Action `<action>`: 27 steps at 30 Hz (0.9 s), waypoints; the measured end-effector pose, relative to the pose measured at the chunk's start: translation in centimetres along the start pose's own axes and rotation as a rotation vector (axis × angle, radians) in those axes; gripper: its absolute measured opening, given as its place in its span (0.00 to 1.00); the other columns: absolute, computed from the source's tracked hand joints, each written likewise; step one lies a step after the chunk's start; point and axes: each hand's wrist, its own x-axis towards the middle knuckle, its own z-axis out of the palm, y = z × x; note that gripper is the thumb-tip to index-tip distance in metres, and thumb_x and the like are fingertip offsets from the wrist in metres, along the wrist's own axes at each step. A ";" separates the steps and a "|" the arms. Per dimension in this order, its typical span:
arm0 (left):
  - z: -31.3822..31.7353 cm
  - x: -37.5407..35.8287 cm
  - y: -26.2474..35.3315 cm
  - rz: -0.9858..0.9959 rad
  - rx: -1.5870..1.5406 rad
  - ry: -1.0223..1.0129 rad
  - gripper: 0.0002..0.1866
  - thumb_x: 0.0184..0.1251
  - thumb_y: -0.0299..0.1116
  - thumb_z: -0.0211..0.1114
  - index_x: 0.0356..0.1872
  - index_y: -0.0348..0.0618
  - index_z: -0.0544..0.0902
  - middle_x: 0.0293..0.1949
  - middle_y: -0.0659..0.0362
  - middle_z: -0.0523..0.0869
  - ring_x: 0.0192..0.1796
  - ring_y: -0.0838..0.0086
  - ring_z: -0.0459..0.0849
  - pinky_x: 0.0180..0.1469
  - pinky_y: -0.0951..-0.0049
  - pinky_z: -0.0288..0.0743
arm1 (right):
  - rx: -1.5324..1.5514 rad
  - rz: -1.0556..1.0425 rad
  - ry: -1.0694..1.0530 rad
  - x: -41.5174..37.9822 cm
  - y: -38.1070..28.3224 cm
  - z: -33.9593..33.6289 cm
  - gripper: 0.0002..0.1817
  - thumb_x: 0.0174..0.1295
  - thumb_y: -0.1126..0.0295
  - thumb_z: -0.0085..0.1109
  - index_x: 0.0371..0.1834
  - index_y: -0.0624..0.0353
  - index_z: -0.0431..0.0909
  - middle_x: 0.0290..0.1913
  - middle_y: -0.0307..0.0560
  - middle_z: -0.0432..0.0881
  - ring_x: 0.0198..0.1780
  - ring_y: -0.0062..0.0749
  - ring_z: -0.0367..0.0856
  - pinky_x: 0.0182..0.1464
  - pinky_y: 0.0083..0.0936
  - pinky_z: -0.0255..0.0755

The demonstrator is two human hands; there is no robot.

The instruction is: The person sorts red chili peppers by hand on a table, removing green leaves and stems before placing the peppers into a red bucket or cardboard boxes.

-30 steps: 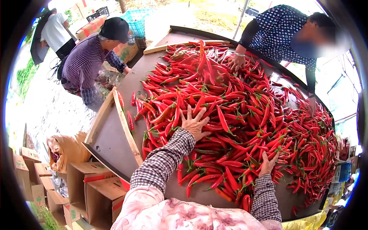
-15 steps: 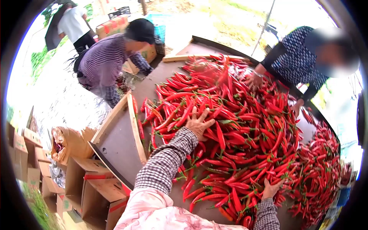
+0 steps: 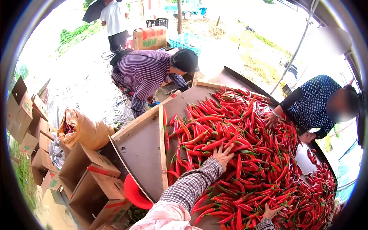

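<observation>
Red chili peppers (image 3: 253, 161) with green stems lie in a broad heap over a grey sorting table (image 3: 140, 143). My left hand (image 3: 223, 156), in a checked sleeve, rests on the near left part of the heap with its fingers spread. Lower down at the right, my right hand (image 3: 270, 212) touches the peppers, its fingers apart and its wrist close to the bottom of the view. I see no pepper gripped in either hand.
A wooden strip (image 3: 163, 147) edges the table's left section. Open cardboard boxes (image 3: 96, 188), a red basin (image 3: 136, 193) and a tan sack (image 3: 82, 130) stand at left. One co-worker (image 3: 142, 73) bends beyond the table; another (image 3: 310, 103) touches peppers at right.
The view has swung, so the table and co-workers sit lower and further right. More of the background and a red basin show. Both my hands stay on the peppers with fingers spread.
</observation>
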 end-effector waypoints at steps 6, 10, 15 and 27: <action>0.1 -2.4 2.4 0.001 0.039 -0.119 0.32 0.63 0.35 0.50 0.70 0.56 0.54 0.73 0.56 0.40 0.73 0.46 0.33 0.69 0.39 0.29 | -0.123 -0.004 0.035 1.3 0.9 0.7 0.57 0.53 0.71 0.66 0.71 0.31 0.25 0.72 0.60 0.44 0.64 0.51 0.63 0.62 0.45 0.68; 0.6 -4.8 2.7 0.092 0.028 -0.038 0.29 0.66 0.35 0.47 0.70 0.53 0.55 0.73 0.56 0.42 0.74 0.53 0.32 0.71 0.47 0.27 | -0.066 0.028 0.020 0.6 0.2 0.5 0.57 0.53 0.71 0.66 0.72 0.33 0.26 0.73 0.53 0.43 0.69 0.51 0.52 0.67 0.47 0.62; 0.8 -9.3 -0.2 -0.151 -0.087 0.175 0.36 0.64 0.50 0.52 0.70 0.50 0.52 0.73 0.51 0.41 0.74 0.55 0.35 0.69 0.43 0.25 | 0.008 0.063 -0.051 -3.0 -2.5 -1.5 0.56 0.53 0.73 0.66 0.72 0.34 0.28 0.74 0.48 0.34 0.74 0.48 0.38 0.71 0.50 0.53; 3.2 -10.6 -2.6 -0.299 -0.074 0.091 0.38 0.67 0.59 0.42 0.72 0.55 0.42 0.73 0.55 0.37 0.75 0.64 0.32 0.71 0.47 0.26 | -0.055 0.002 -0.027 0.7 0.4 0.2 0.58 0.51 0.69 0.68 0.72 0.36 0.26 0.74 0.44 0.39 0.73 0.50 0.40 0.72 0.47 0.51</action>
